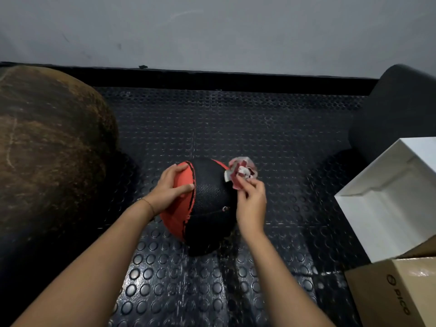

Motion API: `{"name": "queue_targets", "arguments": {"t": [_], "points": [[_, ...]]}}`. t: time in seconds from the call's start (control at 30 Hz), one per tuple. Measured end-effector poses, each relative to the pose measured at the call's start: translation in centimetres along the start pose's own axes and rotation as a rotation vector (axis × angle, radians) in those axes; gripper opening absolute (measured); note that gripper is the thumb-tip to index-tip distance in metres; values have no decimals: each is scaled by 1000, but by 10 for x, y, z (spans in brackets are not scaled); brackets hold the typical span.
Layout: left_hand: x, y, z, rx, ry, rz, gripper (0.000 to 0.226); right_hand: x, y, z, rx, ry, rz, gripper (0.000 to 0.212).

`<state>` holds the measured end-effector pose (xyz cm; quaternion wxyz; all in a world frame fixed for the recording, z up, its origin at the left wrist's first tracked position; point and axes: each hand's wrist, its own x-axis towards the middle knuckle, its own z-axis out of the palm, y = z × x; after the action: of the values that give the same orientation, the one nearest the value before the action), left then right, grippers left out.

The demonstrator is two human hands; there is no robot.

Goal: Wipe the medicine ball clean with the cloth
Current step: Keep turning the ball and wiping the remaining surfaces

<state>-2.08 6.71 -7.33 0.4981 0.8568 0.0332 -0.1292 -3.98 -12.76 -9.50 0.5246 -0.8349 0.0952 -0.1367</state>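
The medicine ball point(207, 208) is black with red-orange side panels and rests on the studded rubber floor at the centre of the view. My left hand point(168, 190) lies flat on its left red panel, fingers spread over the seam. My right hand point(251, 201) is at the ball's upper right side and pinches a crumpled red-and-white cloth point(240, 172). The cloth touches the ball's upper right edge and is blurred.
A big worn brown ball point(47, 147) fills the left side. At the right stand a white box point(391, 204), a cardboard box point(396, 291) in front of it, and a dark rounded object point(398, 107) behind. A black skirting and grey wall point(212, 27) bound the far side.
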Motion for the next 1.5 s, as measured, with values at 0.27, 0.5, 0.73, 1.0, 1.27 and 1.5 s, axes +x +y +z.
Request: {"name": "queue_targets", "arguments": {"t": [0.27,0.5,0.73,1.0,1.27,1.5], "points": [[17,26,-9,232,115,-252,88,-97,38,-1,3,-89,-131,55],[16,38,-9,332,-103,-287,81,-37,-8,-6,121,118,38,33],[3,24,-18,309,-193,-220,91,-43,23,-1,75,86,212,33],[-8,19,-22,354,-207,-174,114,-9,-41,-4,-66,-166,-55,32],[-20,13,-16,409,-251,-63,113,8,-44,14,-282,-267,-71,33],[-13,32,-15,476,-345,-114,108,21,-39,7,-237,-291,106,32]]}}
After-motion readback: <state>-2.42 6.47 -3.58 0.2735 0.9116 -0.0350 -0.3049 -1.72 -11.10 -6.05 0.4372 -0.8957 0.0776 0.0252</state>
